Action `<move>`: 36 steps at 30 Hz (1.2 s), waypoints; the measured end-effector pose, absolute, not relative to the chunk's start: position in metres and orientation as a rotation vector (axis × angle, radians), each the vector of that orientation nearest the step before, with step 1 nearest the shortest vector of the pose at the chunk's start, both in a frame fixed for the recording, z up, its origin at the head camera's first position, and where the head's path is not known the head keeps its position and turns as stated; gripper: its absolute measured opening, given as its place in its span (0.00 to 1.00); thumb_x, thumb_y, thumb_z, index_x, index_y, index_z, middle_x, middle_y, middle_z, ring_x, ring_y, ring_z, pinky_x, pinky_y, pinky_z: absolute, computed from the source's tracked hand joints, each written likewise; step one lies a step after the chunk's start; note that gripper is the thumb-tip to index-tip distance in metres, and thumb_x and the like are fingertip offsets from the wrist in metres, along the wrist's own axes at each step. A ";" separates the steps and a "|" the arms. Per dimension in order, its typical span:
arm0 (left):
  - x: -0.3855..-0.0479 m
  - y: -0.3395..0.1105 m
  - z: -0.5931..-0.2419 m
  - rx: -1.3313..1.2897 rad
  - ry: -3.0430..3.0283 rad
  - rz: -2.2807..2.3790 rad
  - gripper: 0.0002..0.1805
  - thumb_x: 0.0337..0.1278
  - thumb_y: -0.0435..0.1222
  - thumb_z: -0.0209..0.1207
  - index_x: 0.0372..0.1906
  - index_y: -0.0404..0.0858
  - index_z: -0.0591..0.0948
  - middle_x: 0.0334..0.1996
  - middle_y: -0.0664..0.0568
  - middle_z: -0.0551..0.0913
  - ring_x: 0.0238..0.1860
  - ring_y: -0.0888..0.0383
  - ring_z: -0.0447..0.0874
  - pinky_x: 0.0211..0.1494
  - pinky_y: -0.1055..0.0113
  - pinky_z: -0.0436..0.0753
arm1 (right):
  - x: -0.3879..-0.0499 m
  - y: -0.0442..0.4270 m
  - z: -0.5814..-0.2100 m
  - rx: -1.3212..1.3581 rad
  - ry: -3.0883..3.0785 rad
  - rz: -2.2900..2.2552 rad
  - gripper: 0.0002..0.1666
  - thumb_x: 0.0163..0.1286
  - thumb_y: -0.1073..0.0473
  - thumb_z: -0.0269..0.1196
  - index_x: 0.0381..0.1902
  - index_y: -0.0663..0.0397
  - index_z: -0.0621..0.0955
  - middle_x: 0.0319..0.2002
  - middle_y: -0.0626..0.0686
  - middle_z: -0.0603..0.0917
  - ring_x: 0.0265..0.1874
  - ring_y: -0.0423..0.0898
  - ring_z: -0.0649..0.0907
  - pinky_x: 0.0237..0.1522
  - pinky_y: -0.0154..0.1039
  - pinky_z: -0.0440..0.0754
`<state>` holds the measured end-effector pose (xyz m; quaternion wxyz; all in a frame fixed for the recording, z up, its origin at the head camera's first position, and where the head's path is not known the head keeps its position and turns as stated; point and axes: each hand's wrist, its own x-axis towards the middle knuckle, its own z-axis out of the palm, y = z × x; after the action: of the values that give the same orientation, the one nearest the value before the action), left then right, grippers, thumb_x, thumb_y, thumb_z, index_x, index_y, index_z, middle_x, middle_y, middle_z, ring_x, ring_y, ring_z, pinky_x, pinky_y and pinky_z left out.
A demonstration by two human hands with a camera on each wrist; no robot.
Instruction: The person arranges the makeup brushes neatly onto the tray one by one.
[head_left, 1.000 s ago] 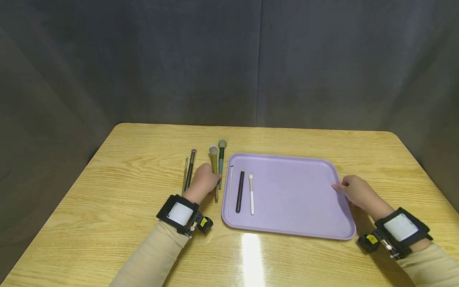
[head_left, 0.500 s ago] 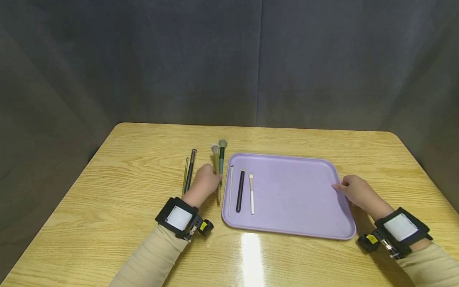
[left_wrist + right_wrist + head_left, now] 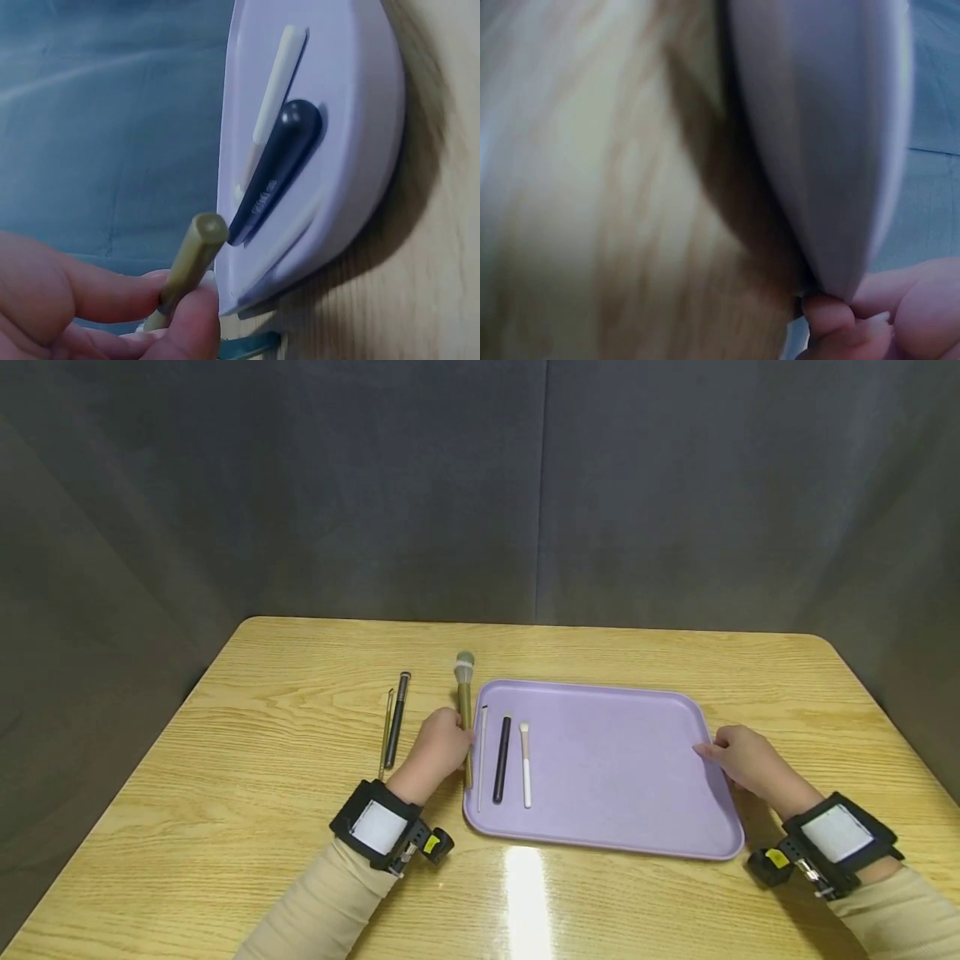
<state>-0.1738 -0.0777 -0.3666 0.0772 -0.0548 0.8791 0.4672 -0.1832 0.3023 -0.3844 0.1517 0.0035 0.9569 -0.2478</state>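
My left hand (image 3: pixel 441 742) pinches a gold-handled makeup brush (image 3: pixel 465 697) between thumb and fingers, bristles pointing away, over the left rim of a lilac tray (image 3: pixel 615 768). The left wrist view shows its handle end (image 3: pixel 191 259) raised above the table. A green makeup brush (image 3: pixel 251 346) lies beneath, mostly hidden by the gold one. On the tray's left part lie a thin white brush (image 3: pixel 482 760), a black-handled brush (image 3: pixel 502 760) and a white-handled brush (image 3: pixel 526 768), side by side. At the tray's right rim, my right hand (image 3: pixel 750 766) grips the edge.
Left of my left hand, a dark makeup brush (image 3: pixel 397 722) and a thin gold brush (image 3: pixel 387 731) lie on the wooden table (image 3: pixel 247 760). A dark curtain (image 3: pixel 375 493) hangs behind the table's far edge.
My left hand has carried the gold-handled brush rightward, from beside the green brush to the tray's left rim, where it now covers most of the green one. The right hand stays put.
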 end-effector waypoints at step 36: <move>-0.162 -0.060 -0.368 -0.060 2.572 1.517 0.12 0.65 0.28 0.56 0.47 0.21 0.78 0.24 0.46 0.75 0.17 0.60 0.72 0.20 0.72 0.75 | -0.183 0.302 -0.385 -0.012 2.756 -0.733 0.16 0.75 0.60 0.54 0.28 0.66 0.70 0.20 0.53 0.69 0.19 0.47 0.71 0.21 0.40 0.72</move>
<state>-0.1615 -0.0600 -0.3675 0.0776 -0.0201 0.8586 0.5064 -0.1830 0.3018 -0.3849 0.1442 -0.0043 0.9563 -0.2545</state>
